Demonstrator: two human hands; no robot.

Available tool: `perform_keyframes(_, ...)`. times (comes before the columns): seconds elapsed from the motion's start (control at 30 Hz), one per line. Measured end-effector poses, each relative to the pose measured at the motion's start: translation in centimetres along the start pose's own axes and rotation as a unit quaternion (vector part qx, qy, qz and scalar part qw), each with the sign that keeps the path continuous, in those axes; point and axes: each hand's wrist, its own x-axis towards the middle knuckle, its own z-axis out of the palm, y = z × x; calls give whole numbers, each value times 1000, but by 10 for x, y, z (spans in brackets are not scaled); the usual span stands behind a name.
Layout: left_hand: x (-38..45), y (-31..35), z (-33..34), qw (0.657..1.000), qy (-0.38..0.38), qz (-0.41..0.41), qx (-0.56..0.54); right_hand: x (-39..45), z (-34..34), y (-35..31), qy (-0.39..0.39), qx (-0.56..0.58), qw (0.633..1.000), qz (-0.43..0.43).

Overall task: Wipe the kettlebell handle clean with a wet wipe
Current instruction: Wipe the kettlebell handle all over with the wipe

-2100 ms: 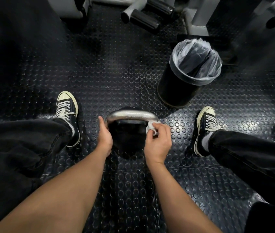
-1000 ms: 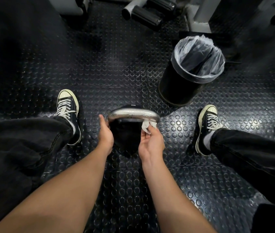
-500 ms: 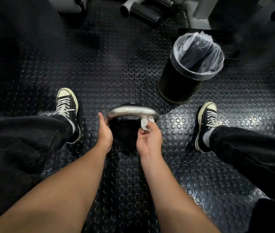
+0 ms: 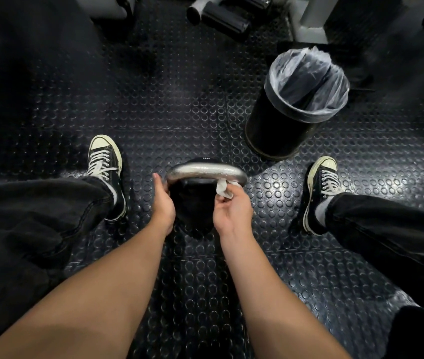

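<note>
The right hand [image 4: 231, 211] pinched a white wipe [image 4: 223, 188] against the handle's [image 4: 205, 171] right end; the left hand [image 4: 163, 200] braced the kettlebell's [image 4: 192, 211] left side, fingers straight. It stood on the floor [image 4: 179, 99] between two shoes, bin [image 4: 294, 107] beyond with open floor around. The wipe sat further inward than two seconds before.

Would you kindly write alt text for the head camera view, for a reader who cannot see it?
Seen from above, a person's right hand pinches a white wet wipe against the right end of a silver kettlebell handle, while the left hand steadies its left end. The kettlebell sits on studded black flooring between two black sneakers, with a lined black bin beyond.
</note>
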Motion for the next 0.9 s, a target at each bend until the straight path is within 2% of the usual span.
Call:
perform_keyframes(0.4, 1, -2, 1, 1000, -11, -5, 11, -8, -7, -3, 23, 24, 999, 14)
perform_keyframes(0.53, 2, -3, 0, 1000, -7, -1, 14, -9, -1, -1, 23, -9, 1000, 9)
perform_keyframes(0.9, 0, -2, -1, 1000, -13, -6, 8, -5, 3, -6, 29, -12, 999, 21)
